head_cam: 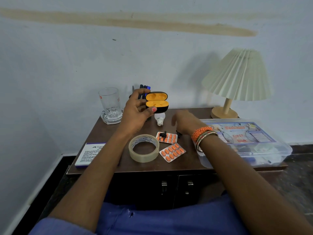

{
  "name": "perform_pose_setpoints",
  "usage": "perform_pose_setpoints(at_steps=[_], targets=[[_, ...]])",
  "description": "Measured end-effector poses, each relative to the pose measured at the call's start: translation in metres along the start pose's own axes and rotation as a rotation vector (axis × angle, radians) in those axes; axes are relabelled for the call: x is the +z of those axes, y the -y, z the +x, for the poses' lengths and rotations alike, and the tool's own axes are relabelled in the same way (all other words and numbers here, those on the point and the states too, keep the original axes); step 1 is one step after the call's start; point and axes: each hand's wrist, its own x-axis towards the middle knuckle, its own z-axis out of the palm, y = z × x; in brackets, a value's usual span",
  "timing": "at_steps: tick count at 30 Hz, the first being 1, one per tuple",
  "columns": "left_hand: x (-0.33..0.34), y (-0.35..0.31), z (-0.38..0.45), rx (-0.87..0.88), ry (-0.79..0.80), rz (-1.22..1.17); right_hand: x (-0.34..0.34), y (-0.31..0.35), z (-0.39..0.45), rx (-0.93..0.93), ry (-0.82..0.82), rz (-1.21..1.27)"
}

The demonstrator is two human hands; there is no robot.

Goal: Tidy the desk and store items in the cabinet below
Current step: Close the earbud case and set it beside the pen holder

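The right hand (183,123) hangs low over the middle of the desk (108,131), fingers loosely spread and blurred, gripping nothing that can be seen. Just beside its heel, at about 7 o'clock, a small black earbud (178,133) peeks out from under the wrist; a second earbud (163,134) lies a little farther at 8 o'clock, resting on top of a strip of orange tablets (166,137). Both pieces are nearer the right hand than the left, so the pick-up looks like its job. The left hand (138,112), up at about 10 o'clock from the right, holds the earbud case (157,102) clear of the desk, thumb under its base and fingers behind. The case is black outside and orange inside, hinged open, its long axis running left to right, with both wells facing the camera and empty. An earbud's path would thus run up and leftward toward 10 o'clock. Farther out lie a second tablet strip (172,152), a tape roll (144,148), a white bulb (159,119) and the first-aid box (245,141) at 3 o'clock. The cabinet doors (176,185) below are closed.
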Motion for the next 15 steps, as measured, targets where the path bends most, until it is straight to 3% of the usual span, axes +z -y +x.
perform_pose_setpoints(at_steps=[15], targets=[[-0.005, 0.001, -0.003, -0.019, -0.005, 0.039, 0.010, 0.001, 0.003, 0.010, 0.015, -0.080]])
